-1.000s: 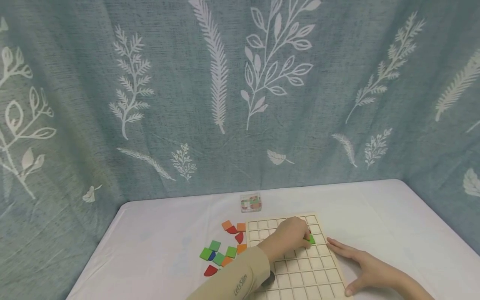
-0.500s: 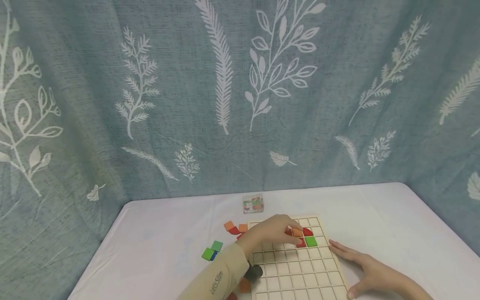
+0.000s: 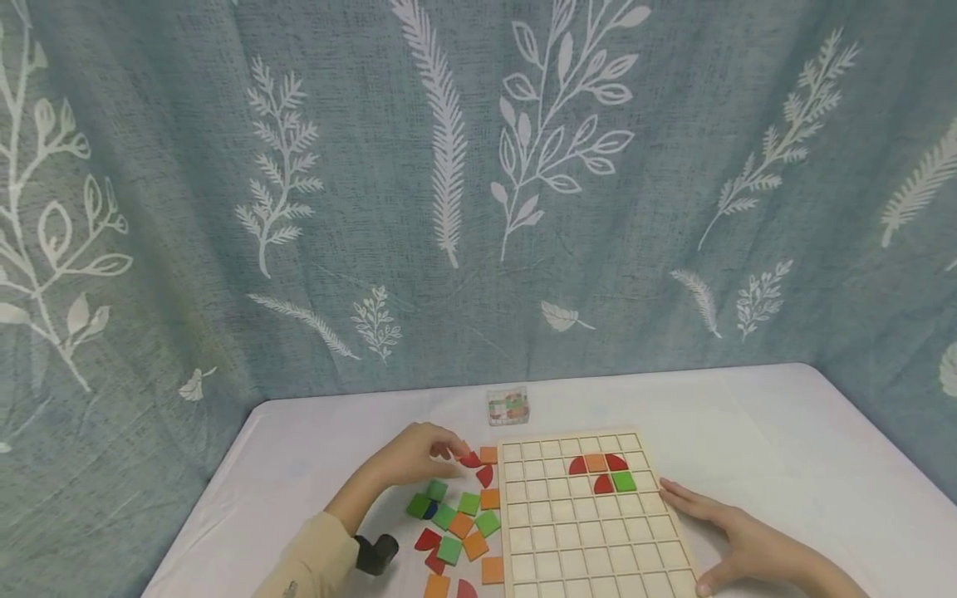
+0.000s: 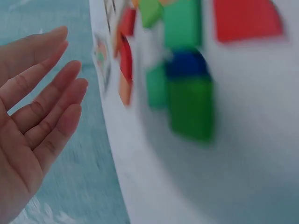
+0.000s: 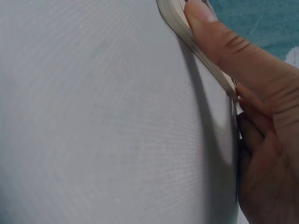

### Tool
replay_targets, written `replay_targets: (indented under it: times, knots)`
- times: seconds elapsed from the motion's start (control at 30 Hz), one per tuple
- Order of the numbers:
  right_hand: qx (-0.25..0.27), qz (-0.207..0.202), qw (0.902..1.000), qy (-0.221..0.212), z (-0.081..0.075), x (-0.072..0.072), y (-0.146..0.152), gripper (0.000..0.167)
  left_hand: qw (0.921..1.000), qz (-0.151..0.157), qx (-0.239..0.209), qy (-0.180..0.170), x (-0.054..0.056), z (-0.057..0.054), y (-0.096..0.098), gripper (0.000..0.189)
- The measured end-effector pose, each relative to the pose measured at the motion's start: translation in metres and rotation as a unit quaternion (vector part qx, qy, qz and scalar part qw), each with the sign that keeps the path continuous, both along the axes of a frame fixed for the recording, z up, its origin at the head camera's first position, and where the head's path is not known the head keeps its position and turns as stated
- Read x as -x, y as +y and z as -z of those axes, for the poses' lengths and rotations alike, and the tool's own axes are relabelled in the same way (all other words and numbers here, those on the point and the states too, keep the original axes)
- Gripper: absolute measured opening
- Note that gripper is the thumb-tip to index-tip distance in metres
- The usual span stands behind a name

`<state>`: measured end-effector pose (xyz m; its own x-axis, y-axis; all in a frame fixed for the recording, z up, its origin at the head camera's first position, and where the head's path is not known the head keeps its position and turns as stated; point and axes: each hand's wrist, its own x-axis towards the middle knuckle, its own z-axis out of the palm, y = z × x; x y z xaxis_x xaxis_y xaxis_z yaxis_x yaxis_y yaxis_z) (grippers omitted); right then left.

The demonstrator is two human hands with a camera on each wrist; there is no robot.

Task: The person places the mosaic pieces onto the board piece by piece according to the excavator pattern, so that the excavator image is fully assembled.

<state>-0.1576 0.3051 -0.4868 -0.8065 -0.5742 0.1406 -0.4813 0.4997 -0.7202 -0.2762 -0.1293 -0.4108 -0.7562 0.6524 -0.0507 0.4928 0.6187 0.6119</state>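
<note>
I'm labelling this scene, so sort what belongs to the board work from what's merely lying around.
Likely part of the job:
- gridded board
- five pieces on the board
- loose pieces beside it
- left hand, right hand

Likely just around:
- leaf-print curtain
- white tabletop
- small clear item behind, untouched; role uncertain

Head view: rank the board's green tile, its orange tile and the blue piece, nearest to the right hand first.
1. Green tile: on the board, right part.
2. Orange tile: between two red pieces.
3. Blue piece: left of the board.
</note>
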Motion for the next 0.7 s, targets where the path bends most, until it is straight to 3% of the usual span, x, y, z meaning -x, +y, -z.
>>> replay_targets:
  times: [0.23,0.5,0.7]
  knots:
    - [-0.003,-0.005,0.9999,0.015,0.000,0.000,0.000,0.094,0.9989,-0.030,-0.006,-0.035,-0.004,0.010,-0.026,0.015]
    - [-0.004,-0.009,0.9997,0.022,0.000,0.000,-0.001,0.095,0.9979,-0.047,0.014,-0.042,-0.007,0.026,-0.028,0.010]
    - [0.004,-0.021,0.9991,0.038,-0.001,0.000,-0.001,0.095,0.9970,-0.064,0.012,-0.041,-0.006,0.030,-0.026,0.013]
